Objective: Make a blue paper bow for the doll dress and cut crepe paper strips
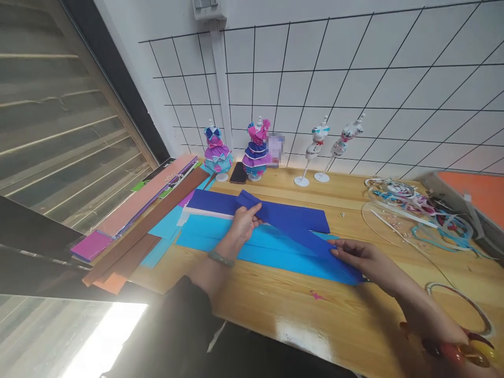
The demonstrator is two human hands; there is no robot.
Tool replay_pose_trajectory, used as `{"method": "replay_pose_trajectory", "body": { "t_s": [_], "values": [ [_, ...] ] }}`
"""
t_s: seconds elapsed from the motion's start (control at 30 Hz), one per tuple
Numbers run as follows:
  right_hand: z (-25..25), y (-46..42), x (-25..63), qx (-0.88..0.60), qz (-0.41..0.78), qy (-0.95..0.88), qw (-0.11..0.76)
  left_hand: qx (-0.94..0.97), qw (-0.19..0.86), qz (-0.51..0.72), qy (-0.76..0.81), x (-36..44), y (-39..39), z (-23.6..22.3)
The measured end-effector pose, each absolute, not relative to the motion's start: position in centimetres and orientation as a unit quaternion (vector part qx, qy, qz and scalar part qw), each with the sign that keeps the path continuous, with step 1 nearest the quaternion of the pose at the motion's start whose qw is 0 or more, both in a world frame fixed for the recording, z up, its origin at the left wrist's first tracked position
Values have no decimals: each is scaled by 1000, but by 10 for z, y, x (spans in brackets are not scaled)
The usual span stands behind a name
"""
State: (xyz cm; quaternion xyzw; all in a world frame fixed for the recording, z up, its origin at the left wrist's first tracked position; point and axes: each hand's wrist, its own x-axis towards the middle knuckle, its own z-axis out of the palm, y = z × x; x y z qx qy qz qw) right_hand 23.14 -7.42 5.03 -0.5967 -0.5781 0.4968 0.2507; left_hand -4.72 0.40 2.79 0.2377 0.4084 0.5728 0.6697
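A long dark blue paper strip (pixel 301 234) slants down to the right between my two hands. My left hand (pixel 244 220) pinches its upper left end, thumb on top. Farther right, my right hand (pixel 356 257) grips the strip near its lower end between thumb and fingers. Behind it, another dark blue strip (pixel 297 214) lies flat on the table. Light blue sheets (pixel 208 237) are spread beneath and in front, partly covered by the held strip and my left forearm. I cannot tell whether the material is crepe paper or something similar.
Two dressed mini mannequins (pixel 256 152) and two barer ones (pixel 315 144) stand along the wall, with a phone (pixel 238 173) between the dressed pair. Brown and pink strips (pixel 147 220) are piled left. Tangled ribbons (pixel 425 205) and a ring (pixel 459 304) lie right, beside a bin (pixel 476 194).
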Motion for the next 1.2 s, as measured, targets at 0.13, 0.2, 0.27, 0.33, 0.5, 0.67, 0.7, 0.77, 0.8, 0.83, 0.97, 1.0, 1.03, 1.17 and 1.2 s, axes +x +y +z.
{"method": "replay_pose_trajectory", "body": {
  "t_s": [0.13, 0.2, 0.27, 0.33, 0.5, 0.67, 0.7, 0.77, 0.8, 0.83, 0.97, 1.0, 1.03, 1.17, 1.2],
  "values": [
    [49, -64, 248, -606, 456, -578, 301, 235, 662, 579, 414, -62, 6, 28],
    [48, -55, 252, -614, 438, -571, 324, 238, 654, 581, 422, -69, 6, 28],
    [48, -48, 252, -628, 421, -562, 336, 243, 643, 583, 432, -77, 7, 27],
    [47, -41, 251, -639, 404, -558, 341, 249, 632, 585, 443, -84, 8, 24],
    [39, -23, 247, -635, 384, -570, 353, 274, 611, 582, 461, -100, 14, 12],
    [30, -10, 246, -638, 381, -574, 344, 293, 570, 584, 498, -114, 22, 4],
    [28, -8, 247, -638, 379, -577, 340, 297, 562, 583, 506, -118, 22, 4],
    [23, -7, 247, -636, 376, -586, 332, 306, 549, 579, 520, -125, 23, 5],
    [21, -6, 247, -636, 375, -590, 327, 310, 543, 576, 526, -128, 23, 6],
    [18, -5, 248, -635, 375, -594, 322, 316, 539, 572, 532, -131, 22, 6],
    [14, -4, 250, -635, 379, -600, 305, 343, 528, 552, 546, -135, 21, 5],
    [15, -5, 251, -635, 381, -599, 303, 352, 527, 545, 548, -135, 21, 4],
    [16, -6, 252, -637, 381, -598, 302, 363, 527, 537, 550, -134, 21, 3],
    [25, -15, 260, -650, 366, -598, 293, 415, 523, 497, 554, -127, 19, 0],
    [27, -17, 262, -653, 362, -598, 290, 428, 522, 486, 555, -125, 19, 0]
  ]
}}
